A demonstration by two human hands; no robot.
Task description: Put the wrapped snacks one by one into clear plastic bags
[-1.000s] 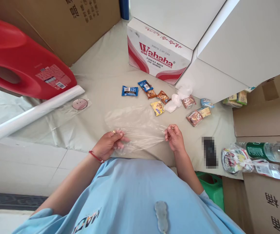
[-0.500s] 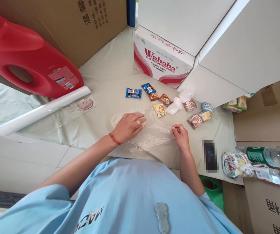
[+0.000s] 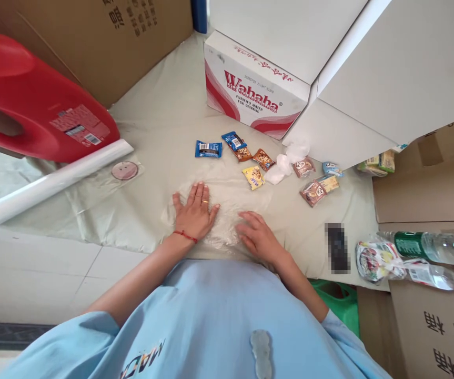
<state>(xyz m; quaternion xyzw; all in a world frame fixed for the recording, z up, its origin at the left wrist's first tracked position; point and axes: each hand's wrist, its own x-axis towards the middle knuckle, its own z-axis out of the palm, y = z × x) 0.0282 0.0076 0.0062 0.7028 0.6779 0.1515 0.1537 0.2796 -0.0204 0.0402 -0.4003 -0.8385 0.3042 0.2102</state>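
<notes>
A thin, crinkled clear plastic bag (image 3: 227, 231) lies flat on the cloth-covered table in front of me. My left hand (image 3: 195, 210) presses on its left part, palm down with the fingers spread. Over the right part is my right hand (image 3: 259, 235), fingers loosely bent and apart, pinching nothing that I can see. Beyond the bag lie small wrapped snacks: a yellow packet (image 3: 253, 178), a blue packet (image 3: 208, 149), a brown packet (image 3: 263, 159) and several others. A crumpled white tissue (image 3: 280, 169) rests among them.
A Wahaha water box (image 3: 250, 95) stands at the back. On the left are a red jug (image 3: 61, 121), a white roll (image 3: 53, 184) and a round pink item (image 3: 124, 170). A blurred dark object (image 3: 337, 248) and plastic bottles (image 3: 443, 247) lie to the right.
My right hand has released its pinch on the bag's right edge and moved left onto the bag. My left hand has shifted left and spread its fingers. The view has shifted slightly.
</notes>
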